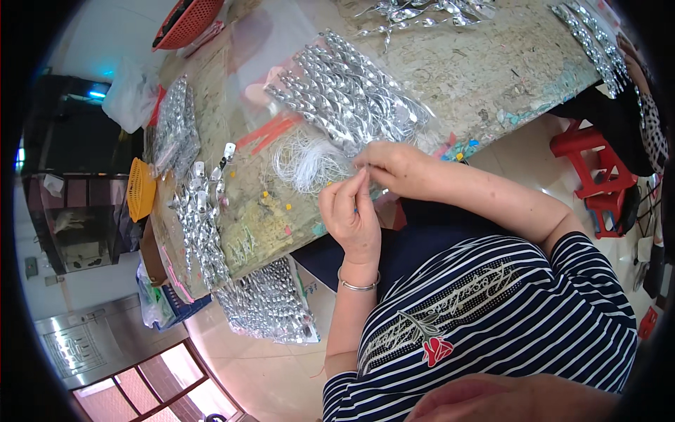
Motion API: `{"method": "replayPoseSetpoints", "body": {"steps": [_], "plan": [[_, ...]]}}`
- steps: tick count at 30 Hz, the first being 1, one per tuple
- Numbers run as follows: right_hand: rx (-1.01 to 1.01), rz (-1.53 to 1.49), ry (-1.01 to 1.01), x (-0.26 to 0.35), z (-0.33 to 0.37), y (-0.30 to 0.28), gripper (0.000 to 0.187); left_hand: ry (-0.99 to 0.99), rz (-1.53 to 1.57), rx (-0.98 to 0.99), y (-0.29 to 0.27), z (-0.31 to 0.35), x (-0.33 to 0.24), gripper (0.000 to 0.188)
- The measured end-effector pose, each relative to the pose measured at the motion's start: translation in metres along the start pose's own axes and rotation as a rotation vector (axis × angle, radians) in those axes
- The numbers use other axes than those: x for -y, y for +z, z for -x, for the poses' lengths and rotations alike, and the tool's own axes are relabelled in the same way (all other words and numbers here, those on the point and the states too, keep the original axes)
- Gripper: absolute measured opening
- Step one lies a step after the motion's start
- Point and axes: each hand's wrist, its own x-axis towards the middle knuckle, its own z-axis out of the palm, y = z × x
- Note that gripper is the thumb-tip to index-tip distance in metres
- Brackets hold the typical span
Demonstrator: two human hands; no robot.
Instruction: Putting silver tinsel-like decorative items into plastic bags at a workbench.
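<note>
My left hand [351, 214], with a silver bangle [358, 283] at its wrist, is closed in a pinch at the table's near edge. Fingertip to fingertip with it, my right hand [399, 169] pinches too. Whatever lies between the fingers is too small to make out. Just beyond both hands is a bundle of shiny silver twisted strips [351, 91], partly on clear plastic. A loose coil of thin white string [309, 165] lies beside the fingers, with red strips [271, 132] behind it.
More silver twisted strips [197, 225] lie at the table's left edge, near a bagged bundle [176, 130]. Below hangs another silver bundle [271, 302]. A yellow basket [140, 190] and red basket [190, 24] stand leftward. At right are a red stool [594, 162] and another person's hand [633, 67].
</note>
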Motion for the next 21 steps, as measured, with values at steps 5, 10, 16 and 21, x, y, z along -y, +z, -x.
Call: {"method": "replayPoseSetpoints", "body": {"steps": [5, 10, 16, 21], "plan": [[0.013, 0.015, 0.019, 0.0, -0.002, 0.002, 0.025, -0.013, -0.014, 0.001, -0.001, 0.003, 0.001, 0.015], [0.121, 0.066, 0.03, 0.021, 0.024, -0.028, 0.025, -0.041, 0.012, 0.034, -0.001, 0.006, 0.009, 0.023], [-0.133, 0.233, 0.107, 0.021, 0.047, -0.089, 0.04, -0.147, -0.111, 0.093, 0.003, 0.015, 0.012, 0.061], [-0.419, 0.38, 0.234, -0.035, 0.048, -0.091, 0.049, -0.274, -0.043, 0.251, 0.004, 0.011, 0.009, 0.061]]}}
